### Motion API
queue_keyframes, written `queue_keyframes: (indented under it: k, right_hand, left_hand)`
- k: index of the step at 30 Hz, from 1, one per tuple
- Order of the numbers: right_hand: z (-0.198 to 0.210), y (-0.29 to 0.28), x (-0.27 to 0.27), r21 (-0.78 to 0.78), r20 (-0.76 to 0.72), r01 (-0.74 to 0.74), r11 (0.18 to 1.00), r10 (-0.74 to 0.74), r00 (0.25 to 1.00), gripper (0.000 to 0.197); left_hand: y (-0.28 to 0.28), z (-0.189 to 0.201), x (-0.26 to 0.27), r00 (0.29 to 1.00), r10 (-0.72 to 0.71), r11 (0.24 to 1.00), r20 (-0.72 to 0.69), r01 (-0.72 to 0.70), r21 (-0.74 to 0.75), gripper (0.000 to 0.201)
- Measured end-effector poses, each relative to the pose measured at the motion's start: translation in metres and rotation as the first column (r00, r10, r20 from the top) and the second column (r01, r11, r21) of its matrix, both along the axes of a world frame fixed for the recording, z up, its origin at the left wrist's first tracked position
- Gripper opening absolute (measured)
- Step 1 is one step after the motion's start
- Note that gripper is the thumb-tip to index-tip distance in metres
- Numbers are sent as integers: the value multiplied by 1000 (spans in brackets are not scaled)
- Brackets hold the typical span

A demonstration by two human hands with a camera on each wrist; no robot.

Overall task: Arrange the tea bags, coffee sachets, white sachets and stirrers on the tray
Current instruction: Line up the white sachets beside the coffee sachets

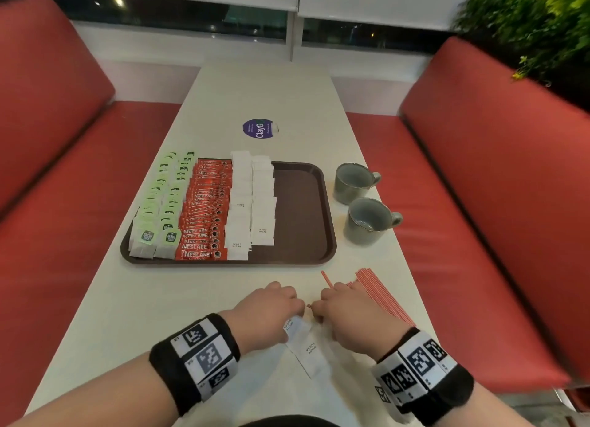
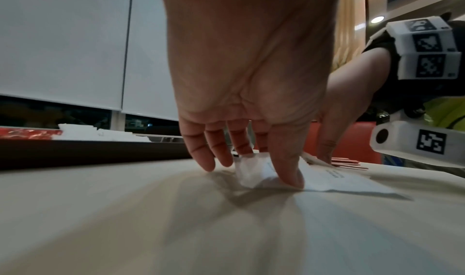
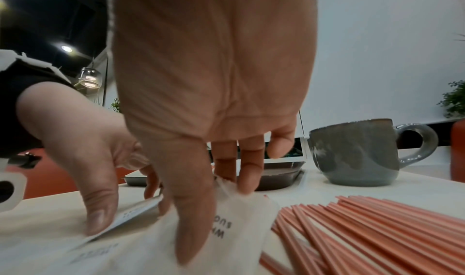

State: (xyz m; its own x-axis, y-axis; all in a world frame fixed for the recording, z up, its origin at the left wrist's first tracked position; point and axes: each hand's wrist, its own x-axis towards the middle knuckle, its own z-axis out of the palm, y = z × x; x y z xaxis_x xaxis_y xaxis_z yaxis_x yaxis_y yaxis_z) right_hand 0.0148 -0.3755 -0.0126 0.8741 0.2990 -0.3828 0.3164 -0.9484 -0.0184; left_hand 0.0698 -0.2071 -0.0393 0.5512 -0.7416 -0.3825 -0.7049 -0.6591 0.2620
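Note:
Rows of green tea bags (image 1: 159, 203), red coffee sachets (image 1: 207, 209) and white sachets (image 1: 252, 200) lie on the brown tray (image 1: 300, 209); its right part is bare. Loose white sachets (image 1: 308, 351) lie at the table's near edge. My left hand (image 1: 271, 308) pinches one white sachet (image 2: 254, 172) between thumb and fingers, its edge lifted off the table. My right hand (image 1: 344, 311) pinches another white sachet (image 3: 241, 219) the same way. A fan of red stirrers (image 1: 380, 295) lies on the table just right of my right hand (image 3: 214, 180).
Two grey mugs (image 1: 354, 182) (image 1: 370, 220) stand right of the tray. A round blue sticker (image 1: 259, 128) marks the table beyond it. Red bench seats (image 1: 479, 203) flank the table on both sides. The near mug (image 3: 357, 152) stands behind the stirrers (image 3: 377, 229).

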Motion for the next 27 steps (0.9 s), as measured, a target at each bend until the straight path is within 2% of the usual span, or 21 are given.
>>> queue_keyframes:
  k: [3,6,8,10,12,15,17,19,23,27]
  right_hand:
    - [4,-4,4,61,-35,14,998,-12,999,22]
    - [10,-12,10,158,-90,94,983,-81,993,15]
    - [16,-17,13,256,-124,165,952,-137,983,8]
    - [22,-21,16,356,-139,231,905,-193,971,10]
    - [28,-21,19,497,-159,335,801,-296,942,22]
    - [31,-17,27,711,-233,468,524,-452,861,25]
    - [28,-12,33,777,-319,518,358,-485,814,21]
    - [25,-6,40,798,-409,559,224,-479,777,18]
    - [18,11,57,765,-526,636,97,-476,705,17]
    - [9,33,83,739,-566,674,8,-535,627,15]
  left_hand:
    - [9,1,4,995,88,995,-39,-90,-48,31]
    - [23,3,11,973,198,971,-118,-211,-112,18]
    - [33,6,16,937,290,930,-196,-324,-174,13]
    - [43,12,19,874,396,853,-281,-463,-239,8]
    - [52,19,22,817,472,772,-332,-565,-291,9]
    - [65,27,27,755,526,672,-392,-652,-352,11]
    - [72,30,30,696,555,574,-456,-717,-397,12]
    - [79,31,32,631,577,474,-519,-776,-417,14]
    - [93,28,35,555,600,349,-576,-830,-436,27]
    - [107,25,42,476,635,215,-608,-865,-453,17]
